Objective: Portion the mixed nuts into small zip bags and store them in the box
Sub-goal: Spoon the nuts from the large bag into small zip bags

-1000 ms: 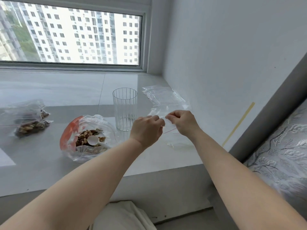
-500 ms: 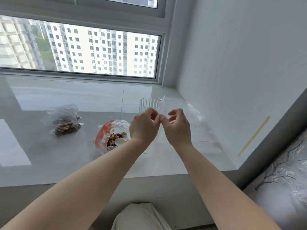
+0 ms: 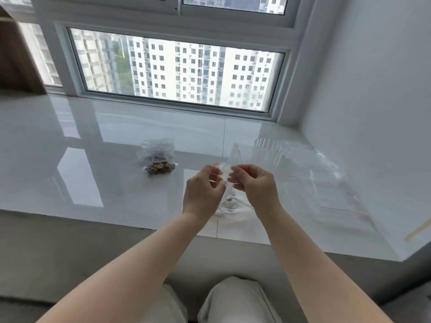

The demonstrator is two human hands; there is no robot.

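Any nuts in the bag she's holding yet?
No, the small zip bag pinched between the left hand and right hand looks clear and empty.

Glossy sill (image 3: 116, 159), window (image 3: 177, 73), glass (image 3: 268, 148)

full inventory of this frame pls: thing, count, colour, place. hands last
small zip bag: 1, clear, held up between both hands above the sill
filled zip bags: at least 1, clear with brown nuts, on the sill left of the hands; count unclear
big nut bag: 1, clear with a red edge, on the sill, mostly hidden behind the hands
glass: 1, clear and ribbed, on the sill behind the raised bag
spare zip bags: a loose pile, clear, on the sill at right
sill: 1, glossy white, below the window
window: 1, white frame, tower blocks outside
tape strip: 1, yellowish, right edge
left hand: pinches the small zip bag
right hand: pinches the small zip bag
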